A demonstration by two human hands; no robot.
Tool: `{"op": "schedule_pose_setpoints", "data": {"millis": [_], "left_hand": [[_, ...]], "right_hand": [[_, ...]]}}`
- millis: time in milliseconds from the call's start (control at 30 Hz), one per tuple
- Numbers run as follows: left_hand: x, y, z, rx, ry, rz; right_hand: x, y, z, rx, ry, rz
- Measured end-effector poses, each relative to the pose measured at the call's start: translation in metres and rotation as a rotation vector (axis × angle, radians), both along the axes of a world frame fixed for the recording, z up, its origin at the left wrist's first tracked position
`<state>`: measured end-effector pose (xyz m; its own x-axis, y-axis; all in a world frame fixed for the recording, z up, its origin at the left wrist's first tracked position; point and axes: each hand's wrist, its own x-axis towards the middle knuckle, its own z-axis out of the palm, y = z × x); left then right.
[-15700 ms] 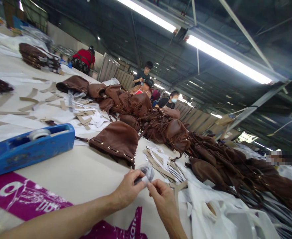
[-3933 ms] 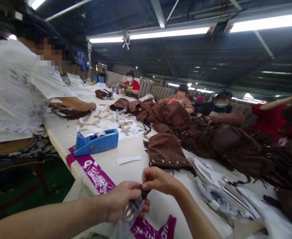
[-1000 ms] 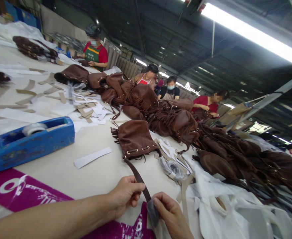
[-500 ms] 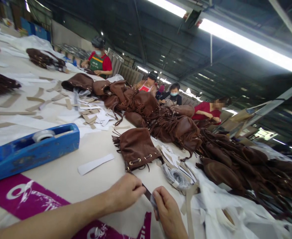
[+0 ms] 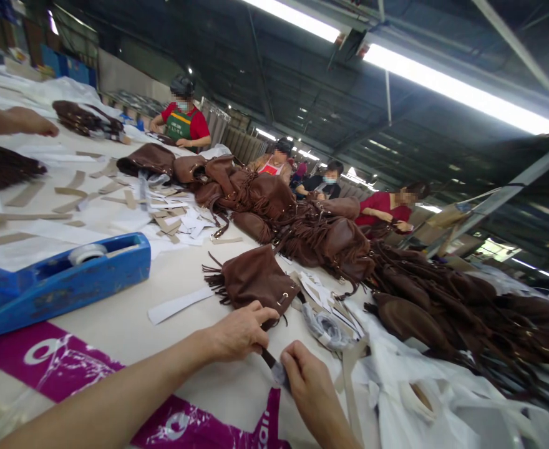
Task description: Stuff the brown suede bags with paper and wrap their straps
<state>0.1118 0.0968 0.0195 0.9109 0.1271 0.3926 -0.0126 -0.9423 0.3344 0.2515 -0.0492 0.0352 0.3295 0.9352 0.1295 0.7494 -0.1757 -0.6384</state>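
A small brown leather drawstring bag [image 5: 251, 274] with fringe and metal eyelets lies on the table in front of me. My left hand [image 5: 242, 332] is closed at its near corner, fingers curled around the strap where it meets the bag; the exact grip is partly hidden. From there the dark brown strap [image 5: 269, 359] runs toward my right hand [image 5: 310, 385]. That hand pinches the strap between thumb and fingers, over a piece of greyish clear plastic wrap [image 5: 279, 373]. Beside the bag lies a second plastic-wrapped coil [image 5: 328, 329].
A blue tape dispenser [image 5: 101, 268] stands at left, above a purple printed plastic sheet [image 5: 40, 358]. Brown bags [image 5: 274, 193] are heaped across the table. Paper strips [image 5: 176, 218] lie scattered. White plastic [image 5: 424, 399] covers the right. A co-worker's hand [image 5: 31, 120] reaches in at left; other people work beyond.
My left hand has moved up along the strap to the bag's edge, and the bag has turned slightly. My right hand keeps its hold. The co-worker's hand at left reaches further in.
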Motion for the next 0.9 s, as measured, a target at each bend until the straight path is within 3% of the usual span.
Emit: {"op": "schedule_pose_setpoints", "data": {"millis": [133,367,667,900], "left_hand": [[0.0,-0.002,-0.003,-0.104,-0.022,-0.063],[-0.013,0.024,-0.013,-0.203,-0.042,-0.06],[0.001,0.008,-0.019,-0.334,-0.129,0.046],[0.004,0.008,-0.021,-0.403,-0.161,0.037]], "right_hand": [[-0.011,0.024,0.002,-0.005,-0.032,0.042],[-0.017,0.046,-0.004,-0.047,0.043,0.023],[-0.015,0.049,-0.015,-0.087,0.158,-0.026],[-0.026,0.044,-0.011,-0.073,0.208,-0.024]]}}
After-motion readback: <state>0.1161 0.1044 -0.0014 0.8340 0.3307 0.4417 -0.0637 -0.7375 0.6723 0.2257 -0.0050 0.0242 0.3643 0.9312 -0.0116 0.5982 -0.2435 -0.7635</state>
